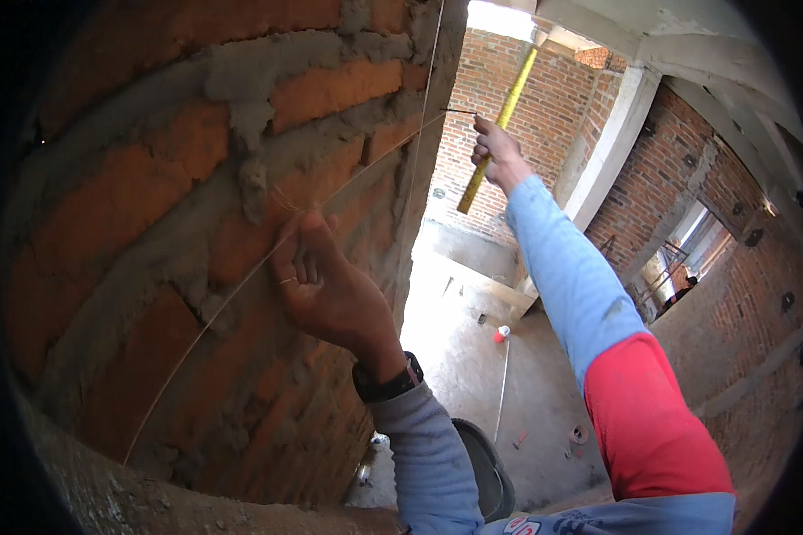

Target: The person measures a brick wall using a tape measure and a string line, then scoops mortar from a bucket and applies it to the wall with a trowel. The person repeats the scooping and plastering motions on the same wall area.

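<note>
My left hand (330,285), a dark band on its wrist, is raised close to the rough brick wall (134,187) on the left. Thumb and fingers pinch a thin pale string (183,361), with a few loose strands by the fingertips. From there the string runs down to the lower left and up toward the wall's edge. My right arm reaches far out past that edge, and the right hand (498,153) is closed around a long, narrow yellow bar (517,89), held at a slant. A thin dark rod (459,111) sticks out by its fingertips, near the string's upper end.
Another thin line (430,76) runs along the wall's edge. Far below, a concrete floor (544,392) holds a red-and-white object (501,333) and small scattered things. A dark tub (484,468) shows beside my left sleeve. Brick walls with a window opening (687,254) stand right.
</note>
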A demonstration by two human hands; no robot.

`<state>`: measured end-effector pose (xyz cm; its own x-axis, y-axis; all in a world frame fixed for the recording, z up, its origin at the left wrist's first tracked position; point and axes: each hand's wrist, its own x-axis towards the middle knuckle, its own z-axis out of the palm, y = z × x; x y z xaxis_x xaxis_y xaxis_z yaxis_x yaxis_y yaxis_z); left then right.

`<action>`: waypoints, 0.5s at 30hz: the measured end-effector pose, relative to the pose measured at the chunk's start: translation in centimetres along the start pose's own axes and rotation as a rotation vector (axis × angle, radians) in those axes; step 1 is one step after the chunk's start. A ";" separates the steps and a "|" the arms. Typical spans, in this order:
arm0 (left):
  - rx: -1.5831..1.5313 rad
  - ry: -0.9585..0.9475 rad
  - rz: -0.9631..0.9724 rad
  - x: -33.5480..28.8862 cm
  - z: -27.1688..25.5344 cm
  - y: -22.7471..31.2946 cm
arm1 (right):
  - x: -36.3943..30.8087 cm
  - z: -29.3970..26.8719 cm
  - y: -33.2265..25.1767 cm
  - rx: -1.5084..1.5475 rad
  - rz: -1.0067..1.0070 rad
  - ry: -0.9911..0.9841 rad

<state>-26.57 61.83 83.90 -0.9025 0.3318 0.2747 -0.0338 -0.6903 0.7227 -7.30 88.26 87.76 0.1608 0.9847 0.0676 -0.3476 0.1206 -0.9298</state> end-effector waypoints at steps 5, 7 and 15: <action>0.148 -0.102 0.088 0.2 -0.6 -0.2 | 4.7 2.9 0.6 -0.011 0.002 0.110; 0.198 -0.118 0.082 0.1 -0.7 -0.2 | 5.3 3.4 0.3 -0.045 0.078 0.177; 0.206 -0.122 0.130 0.1 -1.1 0.1 | 6.4 4.5 -0.5 -0.081 0.096 0.147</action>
<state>-27.16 61.17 83.31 -0.8345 0.3328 0.4391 0.1781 -0.5912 0.7866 -10.27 95.09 90.27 0.2654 0.9615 -0.0708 -0.2931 0.0105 -0.9560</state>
